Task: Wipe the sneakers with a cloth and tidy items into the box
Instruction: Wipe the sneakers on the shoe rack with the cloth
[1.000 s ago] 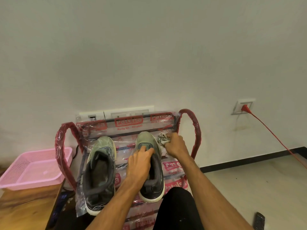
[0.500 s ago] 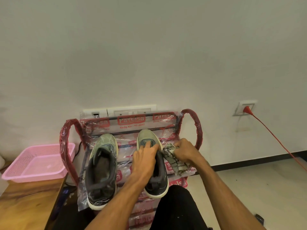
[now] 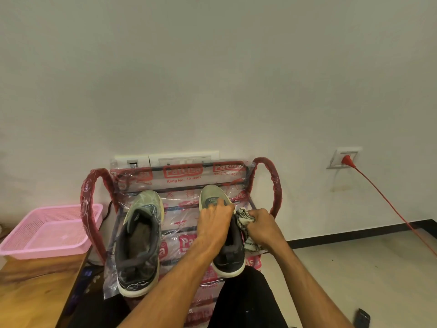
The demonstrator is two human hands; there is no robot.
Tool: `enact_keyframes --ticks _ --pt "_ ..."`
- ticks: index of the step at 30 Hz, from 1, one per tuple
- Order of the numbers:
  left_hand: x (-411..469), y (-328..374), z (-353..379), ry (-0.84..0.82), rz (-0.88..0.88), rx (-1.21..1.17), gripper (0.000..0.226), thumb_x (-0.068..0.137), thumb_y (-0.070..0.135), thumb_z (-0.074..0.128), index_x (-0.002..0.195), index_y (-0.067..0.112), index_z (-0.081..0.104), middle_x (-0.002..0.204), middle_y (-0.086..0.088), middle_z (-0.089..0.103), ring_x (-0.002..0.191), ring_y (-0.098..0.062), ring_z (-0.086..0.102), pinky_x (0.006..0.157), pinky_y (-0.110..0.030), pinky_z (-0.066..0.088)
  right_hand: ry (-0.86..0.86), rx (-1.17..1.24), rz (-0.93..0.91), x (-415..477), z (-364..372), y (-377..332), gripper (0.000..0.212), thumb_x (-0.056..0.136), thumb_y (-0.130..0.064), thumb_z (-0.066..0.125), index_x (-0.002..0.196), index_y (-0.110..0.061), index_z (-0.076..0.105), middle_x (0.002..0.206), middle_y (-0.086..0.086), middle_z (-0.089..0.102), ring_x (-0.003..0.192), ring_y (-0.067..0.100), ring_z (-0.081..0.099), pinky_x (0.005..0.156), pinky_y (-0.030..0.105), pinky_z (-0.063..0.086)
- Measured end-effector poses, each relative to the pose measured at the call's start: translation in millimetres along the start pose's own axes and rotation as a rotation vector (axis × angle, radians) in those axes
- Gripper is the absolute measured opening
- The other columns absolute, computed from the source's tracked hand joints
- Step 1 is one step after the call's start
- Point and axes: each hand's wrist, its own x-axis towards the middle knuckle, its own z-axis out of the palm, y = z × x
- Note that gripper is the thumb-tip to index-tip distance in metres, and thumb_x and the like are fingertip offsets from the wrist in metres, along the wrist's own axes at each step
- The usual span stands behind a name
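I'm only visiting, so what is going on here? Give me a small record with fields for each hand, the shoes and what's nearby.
left hand: holds the near sneaker from above
right hand: grips a cloth at that sneaker's side
other sneaker: untouched, on the same plastic-wrapped rack
pink basket: on the wooden table, beside the rack

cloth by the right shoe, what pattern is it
The cloth is off-white with thin dark stripes, seen best in the head view.
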Motion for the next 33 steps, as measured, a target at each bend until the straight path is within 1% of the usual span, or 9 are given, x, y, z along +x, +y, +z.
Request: enact_keyframes --ticks 5,8,10,15,18,21,23,29,33 --pt "-1.1 1.2 -0.5 -0.019 0.033 0.036 0.034 0.093 0.013 0.056 0.127 0.017 0.056 0.126 -0.012 0.054 0.108 -0.032 0.059 0.08 -0.039 0.05 0.036 0.015 -0.005 1.1 6.1 1.0 0.027 0.094 -0.005 0.051 0.075 -0.022 0.061 0.075 -0.002 0.064 0.075 0.017 0.063 0.059 0.025 0.044" --pt "-2.0 -3.7 -3.7 0.008 0.048 -0.016 0.042 0.093 0.008 0.055 0.133 0.02 0.051 0.127 -0.01 0.055 0.11 -0.031 0.059 0.076 -0.038 0.047 0.049 0.023 0.019 2.3 6.6 1.7 0.019 0.094 -0.006 0.052 0.089 -0.018 0.065 0.082 0.001 0.066 0.077 0.016 0.064 0.064 0.026 0.05" --pt "-0.8 -10.3 -5.7 0.04 0.067 -0.065 0.05 0.093 0.007 0.055 0.139 0.024 0.045 0.126 -0.008 0.055 0.108 -0.03 0.059 0.071 -0.036 0.042 0.088 0.027 0.031 4.7 2.4 1.4 0.017 0.094 -0.006 0.053 0.096 -0.016 0.067 0.085 0.002 0.068 0.077 0.017 0.066 0.07 0.032 0.056" --pt "-5.1 -33.6 -19.5 0.065 0.114 -0.155 0.051 0.093 0.025 0.061 0.14 0.029 0.042 0.13 -0.003 0.055 0.108 -0.025 0.06 0.08 -0.036 0.049 0.166 0.008 -0.047 3.3 -13.4 -13.8 0.022 0.089 0.001 0.054 0.081 -0.015 0.067 0.072 0.0 0.067 0.066 0.018 0.066 0.064 0.035 0.058" --pt "-14.8 -51.4 -36.2 0.102 0.077 -0.165 0.044 0.095 0.029 0.057 0.138 0.027 0.047 0.131 -0.002 0.056 0.108 -0.023 0.06 0.083 -0.035 0.048 0.185 -0.015 -0.114 -0.4 -18.7 -30.7 0.021 0.09 0.0 0.055 0.083 -0.015 0.068 0.076 0.003 0.069 0.066 0.019 0.066 0.06 0.032 0.054" --pt "-25.8 -74.0 -49.9 0.132 0.009 -0.135 0.036 0.096 0.025 0.054 0.131 0.025 0.054 0.125 -0.003 0.06 0.106 -0.023 0.06 0.085 -0.039 0.048 0.201 -0.037 -0.187 -2.9 -20.3 -48.0 0.021 0.087 0.0 0.054 0.086 -0.012 0.071 0.078 0.007 0.069 0.069 0.025 0.066 0.066 0.043 0.057" --pt "-35.1 -90.4 -57.1 0.132 -0.026 -0.108 0.032 0.095 0.019 0.054 0.126 0.024 0.058 0.123 -0.003 0.062 0.105 -0.024 0.061 0.086 -0.041 0.049 0.205 -0.043 -0.239 -6.6 -18.5 -60.4 0.023 0.086 0.001 0.054 0.091 -0.012 0.072 0.079 0.007 0.07 0.07 0.025 0.066 0.068 0.044 0.058" --pt "-67.2 -138.6 -67.9 0.127 -0.087 -0.066 0.038 0.093 0.013 0.055 0.129 0.024 0.057 0.13 -0.001 0.058 0.113 -0.02 0.057 0.088 -0.037 0.048 0.181 -0.039 -0.355 -13.5 -1.1 -94.6 0.032 0.084 0.008 0.053 0.098 -0.01 0.074 0.081 0.003 0.066 0.077 0.02 0.061 0.073 0.031 0.05" --pt "-77.6 -163.1 -60.0 0.026 -0.125 -0.09 0.05 0.088 0.009 0.06 0.134 0.028 0.05 0.139 -0.001 0.049 0.122 -0.022 0.05 0.091 -0.037 0.047 0.153 -0.035 -0.443 -13.6 20.2 -105.2 0.032 0.083 0.005 0.054 0.095 -0.016 0.074 0.088 0.004 0.072 0.083 0.021 0.065 0.076 0.04 0.055"
